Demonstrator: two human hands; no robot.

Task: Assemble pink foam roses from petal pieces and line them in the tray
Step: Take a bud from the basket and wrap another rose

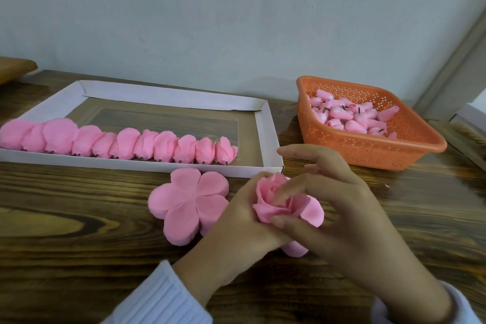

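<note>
Above the near middle of the wooden table (79, 218), the half-built rose (285, 204) sat in both hands with its open face turned up toward the camera and tilted a little left; its base was hidden in the palm, so its axis ran roughly up out of the hand. It was soft, matte pink foam, with a tight spiral at the centre and wider petals flaring to the right. The left hand (236, 229) cupped it from below and from the left, fingers curled round its underside. The right hand (342, 208) came over from the right: its thumb pressed the near petal, a bent fingertip touched the centre, and the forefinger stuck out straight toward the tray (267, 126). A pink lobe showed beneath the hands; I could not tell whether it belonged to the rose.

Just left of the hands, a five-lobed stack of petal pieces (188, 202) lay flat. In the white tray, a row of finished roses (118, 143) lay on their sides along the near wall, running left to right. At right stood an orange basket (368, 151) holding pink buds (352, 118).
</note>
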